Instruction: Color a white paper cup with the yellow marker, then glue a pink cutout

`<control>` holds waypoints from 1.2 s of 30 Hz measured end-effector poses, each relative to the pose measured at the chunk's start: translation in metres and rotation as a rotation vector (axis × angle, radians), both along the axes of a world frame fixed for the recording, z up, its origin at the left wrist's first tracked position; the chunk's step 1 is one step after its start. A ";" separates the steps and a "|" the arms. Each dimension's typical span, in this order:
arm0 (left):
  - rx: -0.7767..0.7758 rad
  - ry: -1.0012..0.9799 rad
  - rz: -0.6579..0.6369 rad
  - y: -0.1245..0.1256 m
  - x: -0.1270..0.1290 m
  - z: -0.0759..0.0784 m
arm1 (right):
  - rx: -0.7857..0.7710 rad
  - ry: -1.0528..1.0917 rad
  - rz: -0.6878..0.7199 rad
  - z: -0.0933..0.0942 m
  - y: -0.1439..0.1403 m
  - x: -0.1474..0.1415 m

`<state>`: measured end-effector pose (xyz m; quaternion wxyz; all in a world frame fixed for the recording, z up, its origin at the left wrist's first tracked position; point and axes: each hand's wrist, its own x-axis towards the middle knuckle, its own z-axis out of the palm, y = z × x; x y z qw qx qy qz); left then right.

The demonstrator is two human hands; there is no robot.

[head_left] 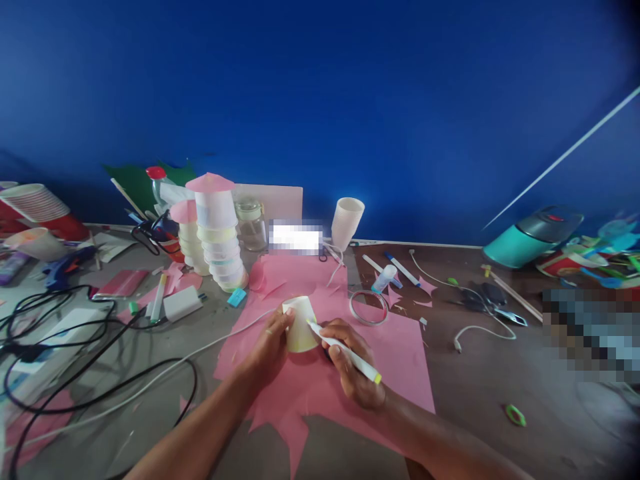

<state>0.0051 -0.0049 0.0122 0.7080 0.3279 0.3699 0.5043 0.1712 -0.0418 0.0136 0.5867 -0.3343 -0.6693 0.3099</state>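
An upturned pale yellow paper cup (299, 319) stands on a sheet of pink paper (400, 363) on the table. My left hand (269, 347) grips the cup from its left side. My right hand (353, 365) holds a white marker with a yellow-green end (345, 351), and the marker's tip touches the cup's right side.
A stack of cups topped with pink paper cones (216, 230) stands behind, beside a glass jar (251, 223) and a tilted white cup (347, 222). A tape ring (369, 307), markers (401, 268), scissors (493, 300), cables (75, 347) and a teal flask (530, 238) lie around.
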 end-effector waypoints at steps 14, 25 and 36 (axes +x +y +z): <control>0.005 -0.048 -0.035 0.001 0.000 -0.007 | -0.021 -0.011 -0.049 -0.007 0.001 -0.003; 0.019 -0.028 -0.012 -0.001 0.002 0.002 | -0.028 -0.001 -0.037 -0.005 0.000 -0.004; 0.012 -0.018 -0.006 -0.001 0.002 0.004 | -0.087 -0.047 -0.020 -0.005 -0.003 0.003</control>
